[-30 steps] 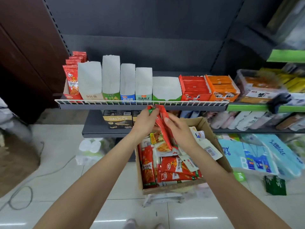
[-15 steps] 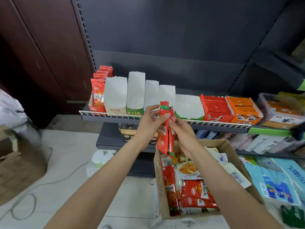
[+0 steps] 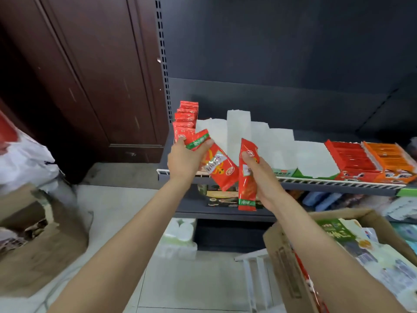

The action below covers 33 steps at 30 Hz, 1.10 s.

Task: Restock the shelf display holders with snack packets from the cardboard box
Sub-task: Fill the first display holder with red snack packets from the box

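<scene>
My left hand (image 3: 184,160) grips a red snack packet (image 3: 216,164) tilted down to the right, in front of the shelf's left end. My right hand (image 3: 259,177) holds a second red packet (image 3: 247,184) upright, just right of the first. Behind them stand several white display holders (image 3: 239,129) on the shelf (image 3: 338,182); the leftmost holder carries a row of red packets (image 3: 186,116). The open cardboard box (image 3: 284,256) with mixed snack packets sits at the lower right, partly hidden by my right forearm.
Red (image 3: 352,161) and orange (image 3: 390,159) display boxes fill the shelf's right side. A lower shelf holds dark boxes (image 3: 222,198). A brown door (image 3: 90,75) stands left, with a torn cardboard box (image 3: 40,245) and white bag (image 3: 22,159) on the floor. Tissue rolls (image 3: 180,236) lie under the shelf.
Both hands rose from the box and shifted toward the shelf's left end. The packets held together have been split, one in each hand. The view swung left and closer.
</scene>
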### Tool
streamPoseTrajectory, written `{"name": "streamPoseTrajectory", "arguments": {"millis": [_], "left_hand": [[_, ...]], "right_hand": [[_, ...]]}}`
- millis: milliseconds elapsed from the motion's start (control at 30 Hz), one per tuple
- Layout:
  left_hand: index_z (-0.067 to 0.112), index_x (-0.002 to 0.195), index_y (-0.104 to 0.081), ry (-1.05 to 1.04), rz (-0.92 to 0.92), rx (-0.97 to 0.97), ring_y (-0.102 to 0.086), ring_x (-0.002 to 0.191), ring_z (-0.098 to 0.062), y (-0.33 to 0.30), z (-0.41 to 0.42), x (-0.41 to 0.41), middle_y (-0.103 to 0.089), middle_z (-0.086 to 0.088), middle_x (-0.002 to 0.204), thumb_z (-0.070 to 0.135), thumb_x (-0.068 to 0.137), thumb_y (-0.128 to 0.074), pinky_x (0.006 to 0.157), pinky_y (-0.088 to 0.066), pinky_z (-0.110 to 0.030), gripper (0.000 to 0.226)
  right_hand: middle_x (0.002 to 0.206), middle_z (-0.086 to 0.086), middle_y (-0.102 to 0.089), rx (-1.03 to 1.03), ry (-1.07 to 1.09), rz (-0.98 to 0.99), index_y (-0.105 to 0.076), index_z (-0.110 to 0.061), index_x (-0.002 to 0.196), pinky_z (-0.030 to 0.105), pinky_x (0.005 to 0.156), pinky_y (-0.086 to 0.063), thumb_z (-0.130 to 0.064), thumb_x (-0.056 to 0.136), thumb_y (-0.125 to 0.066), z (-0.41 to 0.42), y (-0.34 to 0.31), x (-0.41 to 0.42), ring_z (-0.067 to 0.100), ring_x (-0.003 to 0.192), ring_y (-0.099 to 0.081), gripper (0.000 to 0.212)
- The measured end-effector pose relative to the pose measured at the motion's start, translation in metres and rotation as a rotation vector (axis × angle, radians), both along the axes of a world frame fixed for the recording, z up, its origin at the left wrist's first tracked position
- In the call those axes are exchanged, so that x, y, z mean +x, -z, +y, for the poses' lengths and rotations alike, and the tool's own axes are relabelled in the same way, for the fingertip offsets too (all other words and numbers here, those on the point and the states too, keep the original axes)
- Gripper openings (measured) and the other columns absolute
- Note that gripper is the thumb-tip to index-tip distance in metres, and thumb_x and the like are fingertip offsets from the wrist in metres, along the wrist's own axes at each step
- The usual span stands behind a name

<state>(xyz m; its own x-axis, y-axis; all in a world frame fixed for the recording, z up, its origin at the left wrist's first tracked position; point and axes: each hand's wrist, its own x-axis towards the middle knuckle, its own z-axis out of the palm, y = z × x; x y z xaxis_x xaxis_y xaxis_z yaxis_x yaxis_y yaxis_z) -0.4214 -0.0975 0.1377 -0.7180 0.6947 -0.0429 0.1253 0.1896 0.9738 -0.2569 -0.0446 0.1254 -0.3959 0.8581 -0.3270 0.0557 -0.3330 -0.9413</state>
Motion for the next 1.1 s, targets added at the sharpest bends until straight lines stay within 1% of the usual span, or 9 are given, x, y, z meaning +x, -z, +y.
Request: {"name": "streamPoseTrajectory", "arguments": {"millis": [133,300,367,533,600,700,800,967,1100], "left_hand": [[0.014,0.104,-0.048,-0.157,-0.263,0.197,-0.070,0.063,-0.017,0.001,0.000,-0.016,-0.066,-0.001,0.088,0.031,0.081,-0.073,0.051,-0.057,-0.027,0.037],[0.015,0.095,-0.060,0.082,-0.645,0.205,-0.070,0.062,-0.015,0.009,0.014,-0.023,-0.072,-0.003,0.083,0.023,0.087,-0.066,0.059,-0.058,-0.025,0.012],[0.017,0.099,-0.061,0.195,-0.573,0.118,-0.071,0.069,-0.013,0.012,0.018,-0.034,-0.073,-0.004,0.092,0.021,0.086,-0.068,0.068,-0.058,-0.026,0.016],[0.019,0.113,-0.058,0.391,-0.163,-0.063,-0.065,0.081,-0.006,0.014,0.035,-0.062,-0.067,-0.004,0.104,0.003,0.078,-0.074,0.065,-0.054,-0.018,0.041],[0.023,0.110,-0.056,0.434,0.002,-0.059,-0.063,0.084,-0.001,0.010,0.044,-0.066,-0.066,0.007,0.097,0.013,0.081,-0.074,0.070,-0.053,-0.018,0.036],[0.021,0.100,-0.062,0.437,0.180,-0.055,-0.066,0.087,-0.008,0.006,0.057,-0.075,-0.070,0.004,0.100,0.016,0.083,-0.072,0.078,-0.053,-0.025,0.021],[0.020,0.100,-0.062,0.389,0.170,-0.047,-0.067,0.092,-0.013,0.010,0.066,-0.093,-0.070,0.002,0.103,0.016,0.083,-0.072,0.081,-0.054,-0.031,0.020],[0.019,0.104,-0.058,0.411,-0.017,-0.037,-0.063,0.085,-0.001,0.013,0.075,-0.130,-0.066,0.008,0.098,0.009,0.090,-0.062,0.069,-0.050,-0.016,0.017],[0.018,0.104,-0.060,0.421,-0.047,-0.052,-0.063,0.097,-0.008,0.027,0.084,-0.154,-0.066,0.007,0.101,0.008,0.092,-0.058,0.084,-0.050,-0.024,0.016]], "right_hand": [[0.085,0.000,-0.065,-0.176,0.066,0.159,-0.056,-0.021,0.098,0.030,0.073,-0.047,-0.038,0.094,-0.050,0.003,0.001,-0.024,0.013,0.077,-0.062,0.019],[0.108,0.004,-0.068,-0.132,0.093,0.218,-0.055,-0.017,0.120,0.040,0.088,-0.052,-0.032,0.093,-0.056,0.022,-0.003,-0.052,0.019,0.096,-0.067,0.031],[0.112,0.003,-0.068,-0.047,0.145,0.163,-0.054,-0.018,0.121,0.042,0.089,-0.053,-0.033,0.090,-0.060,0.035,-0.003,-0.059,0.019,0.097,-0.068,0.035],[0.112,-0.005,-0.065,0.311,0.043,-0.096,-0.050,-0.025,0.115,0.036,0.087,-0.054,-0.035,0.087,-0.064,0.065,-0.006,-0.075,0.014,0.099,-0.066,0.033],[0.115,-0.004,-0.064,0.399,-0.056,-0.142,-0.050,-0.024,0.119,0.034,0.086,-0.054,-0.034,0.087,-0.064,0.071,-0.011,-0.087,0.013,0.100,-0.065,0.036],[0.115,-0.003,-0.064,0.408,-0.059,-0.121,-0.051,-0.022,0.121,0.038,0.087,-0.055,-0.034,0.089,-0.062,0.078,-0.012,-0.107,0.014,0.100,-0.065,0.036],[0.114,-0.002,-0.063,0.268,-0.009,-0.066,-0.048,-0.024,0.121,0.044,0.090,-0.053,-0.035,0.093,-0.055,0.086,-0.007,-0.129,0.017,0.099,-0.065,0.031],[0.115,-0.001,-0.063,0.186,-0.030,0.035,-0.047,-0.022,0.120,0.041,0.091,-0.052,-0.019,0.093,-0.058,0.097,-0.003,-0.167,0.018,0.101,-0.064,0.030],[0.116,-0.004,-0.063,0.175,-0.023,0.075,-0.050,-0.024,0.116,0.034,0.089,-0.052,-0.018,0.088,-0.065,0.096,0.012,-0.187,0.014,0.104,-0.064,0.032]]}}
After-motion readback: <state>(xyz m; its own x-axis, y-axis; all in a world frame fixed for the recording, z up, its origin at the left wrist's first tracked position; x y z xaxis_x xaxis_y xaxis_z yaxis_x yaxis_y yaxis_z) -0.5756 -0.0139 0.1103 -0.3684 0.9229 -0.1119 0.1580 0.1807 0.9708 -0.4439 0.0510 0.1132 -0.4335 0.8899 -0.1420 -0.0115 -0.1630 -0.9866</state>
